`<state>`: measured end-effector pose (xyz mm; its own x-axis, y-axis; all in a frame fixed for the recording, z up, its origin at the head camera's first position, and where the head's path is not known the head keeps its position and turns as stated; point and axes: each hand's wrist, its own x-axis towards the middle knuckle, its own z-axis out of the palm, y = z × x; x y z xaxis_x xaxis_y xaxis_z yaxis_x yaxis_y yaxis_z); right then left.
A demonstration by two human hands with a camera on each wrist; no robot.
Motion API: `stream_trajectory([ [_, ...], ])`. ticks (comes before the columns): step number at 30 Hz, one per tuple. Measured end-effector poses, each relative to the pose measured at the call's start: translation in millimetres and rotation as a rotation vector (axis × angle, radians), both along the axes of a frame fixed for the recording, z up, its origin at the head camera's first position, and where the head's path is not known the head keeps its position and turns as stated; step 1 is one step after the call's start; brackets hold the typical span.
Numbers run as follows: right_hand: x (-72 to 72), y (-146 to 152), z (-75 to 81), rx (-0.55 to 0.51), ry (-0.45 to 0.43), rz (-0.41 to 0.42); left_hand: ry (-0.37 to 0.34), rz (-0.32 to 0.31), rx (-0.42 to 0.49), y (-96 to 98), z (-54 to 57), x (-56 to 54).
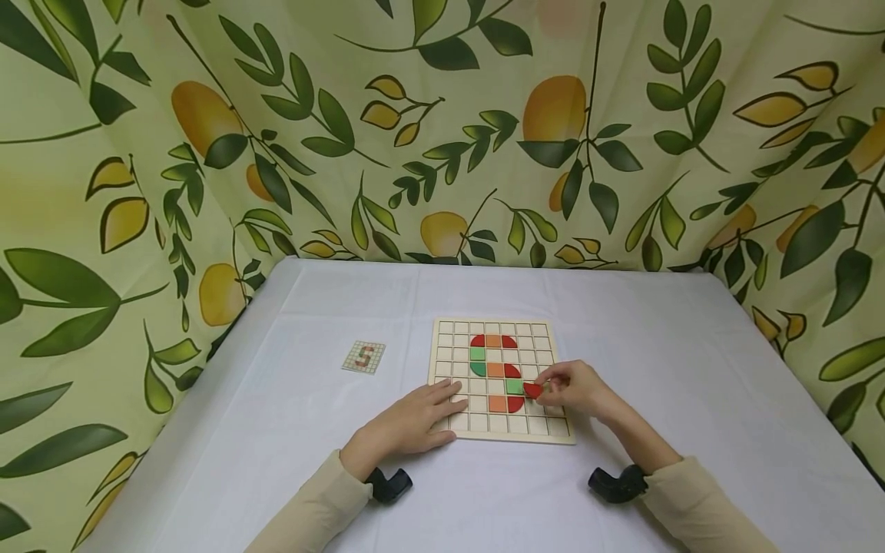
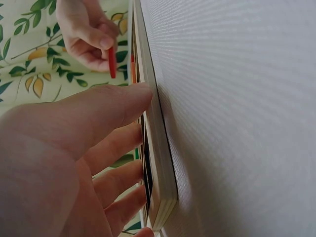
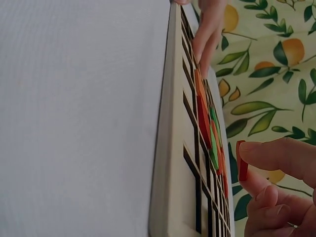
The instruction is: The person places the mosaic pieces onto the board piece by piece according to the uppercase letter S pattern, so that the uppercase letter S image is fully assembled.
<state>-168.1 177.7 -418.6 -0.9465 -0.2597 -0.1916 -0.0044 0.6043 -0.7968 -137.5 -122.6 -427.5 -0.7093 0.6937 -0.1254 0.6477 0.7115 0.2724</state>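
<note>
A wooden grid board lies flat on the table with red, orange and green pieces in its cells. My left hand rests on the board's lower left part with fingers spread. In the left wrist view its thumb touches the board's edge. My right hand pinches a red rounded piece between thumb and fingers above the board's right side. In the right wrist view this red piece stands on edge, apart from the board. It is beside a light green square and a red quarter-round piece.
Left of the board lies a small card printed with a grid and a coloured S-like figure. A white cloth covers the table. A leaf-and-fruit patterned curtain hangs behind it and at both sides. Black devices sit at both wrists.
</note>
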Motion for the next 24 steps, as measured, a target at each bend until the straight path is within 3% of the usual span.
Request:
stream_trajectory([
  [24, 2.8, -19.3, -7.6, -0.052, 0.067, 0.084, -0.011, -0.002, 0.001, -0.5, -0.3, -1.6],
])
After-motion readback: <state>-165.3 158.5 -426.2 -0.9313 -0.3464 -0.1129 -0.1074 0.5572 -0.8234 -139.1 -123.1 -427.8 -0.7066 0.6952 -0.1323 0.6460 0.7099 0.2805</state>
